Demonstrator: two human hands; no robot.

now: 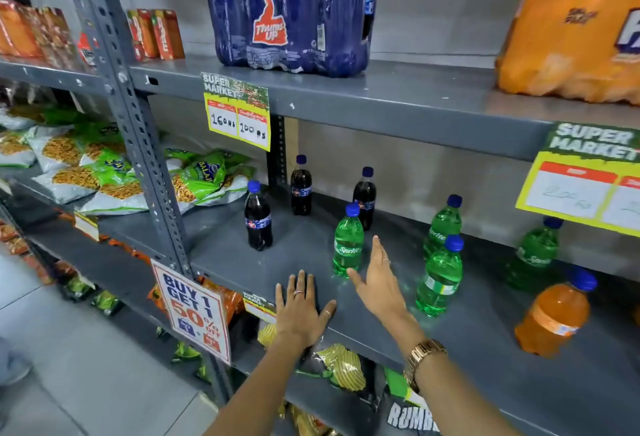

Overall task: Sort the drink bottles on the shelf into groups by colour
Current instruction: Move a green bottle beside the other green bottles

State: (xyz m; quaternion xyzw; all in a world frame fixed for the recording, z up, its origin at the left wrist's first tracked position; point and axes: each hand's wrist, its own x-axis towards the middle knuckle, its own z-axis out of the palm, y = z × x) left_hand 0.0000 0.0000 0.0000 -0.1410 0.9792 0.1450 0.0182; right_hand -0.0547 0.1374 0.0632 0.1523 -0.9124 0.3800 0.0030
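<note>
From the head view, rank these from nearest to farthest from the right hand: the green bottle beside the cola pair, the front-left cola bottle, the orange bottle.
From the right hand:
1. Green bottle, just left of the fingertips.
2. Front-left cola bottle, farther left.
3. Orange bottle, far right near the shelf's front edge.

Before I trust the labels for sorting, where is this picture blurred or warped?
Head view: the wide lens bends the shelf edge; the orange bottle and orange multipack at right are smeared; the Sprite bottle near the right hand reads sharp.
</note>
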